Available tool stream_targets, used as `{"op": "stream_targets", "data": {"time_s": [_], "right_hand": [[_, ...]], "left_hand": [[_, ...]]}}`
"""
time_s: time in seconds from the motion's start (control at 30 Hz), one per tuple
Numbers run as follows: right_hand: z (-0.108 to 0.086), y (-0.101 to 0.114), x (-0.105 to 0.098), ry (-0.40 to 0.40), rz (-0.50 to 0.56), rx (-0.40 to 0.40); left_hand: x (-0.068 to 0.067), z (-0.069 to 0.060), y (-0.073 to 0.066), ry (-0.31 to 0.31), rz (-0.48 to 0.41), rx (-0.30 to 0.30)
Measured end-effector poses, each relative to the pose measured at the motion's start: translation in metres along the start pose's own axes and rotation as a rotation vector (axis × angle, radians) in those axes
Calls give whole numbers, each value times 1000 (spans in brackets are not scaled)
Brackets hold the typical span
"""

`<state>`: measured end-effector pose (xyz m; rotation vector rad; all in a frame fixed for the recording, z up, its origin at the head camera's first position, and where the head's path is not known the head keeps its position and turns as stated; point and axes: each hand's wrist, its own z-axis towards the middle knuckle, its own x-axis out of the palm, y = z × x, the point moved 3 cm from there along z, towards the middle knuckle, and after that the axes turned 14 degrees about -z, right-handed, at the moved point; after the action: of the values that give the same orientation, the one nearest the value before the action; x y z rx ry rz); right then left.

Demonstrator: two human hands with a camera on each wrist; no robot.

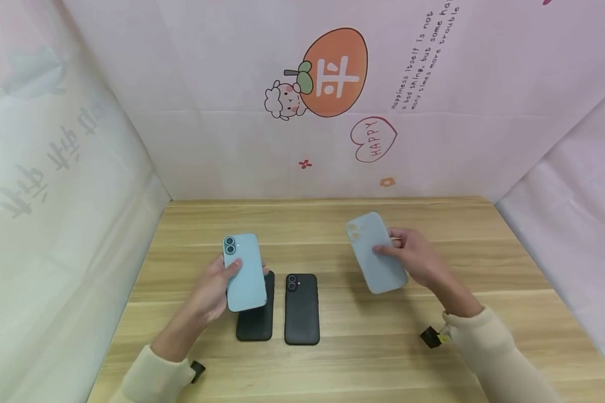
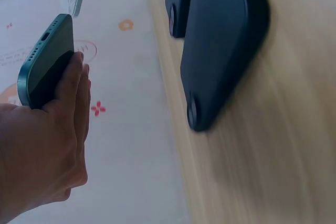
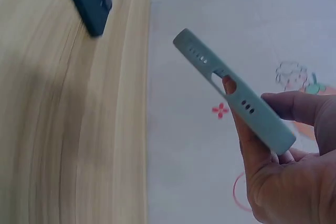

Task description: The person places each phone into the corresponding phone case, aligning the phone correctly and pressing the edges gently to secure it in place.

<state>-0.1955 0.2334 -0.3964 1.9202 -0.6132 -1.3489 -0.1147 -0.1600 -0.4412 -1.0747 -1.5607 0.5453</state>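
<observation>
My left hand (image 1: 209,288) grips a light blue smartphone (image 1: 247,280), thumb across its back, with the two camera lenses at the upper left. In the left wrist view the phone's bottom edge (image 2: 46,38) shows its port and speaker holes. To the right, my right hand (image 1: 413,254) holds a pale blue phone case (image 1: 375,260) by its right side, thumb on the back. The right wrist view shows the port cutout and holes along the case's bottom edge (image 3: 239,95). Both things are held above the table, apart from each other.
Two black phones lie on the wooden table (image 1: 363,352): one black phone (image 1: 254,327) partly hidden under the raised blue phone, another black phone (image 1: 302,316) just right of it. A printed cloth (image 1: 222,151) hangs behind the table, with more cloth at both sides.
</observation>
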Motion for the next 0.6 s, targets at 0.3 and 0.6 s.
{"op": "stream_targets", "data": {"time_s": [0.3, 0.6], "right_hand": [[-11, 20, 20, 18, 24, -47], [-16, 35, 35, 5, 65, -120]], "left_hand": [[18, 1, 18, 59, -55, -28], [31, 4, 29, 89, -81, -27]]}}
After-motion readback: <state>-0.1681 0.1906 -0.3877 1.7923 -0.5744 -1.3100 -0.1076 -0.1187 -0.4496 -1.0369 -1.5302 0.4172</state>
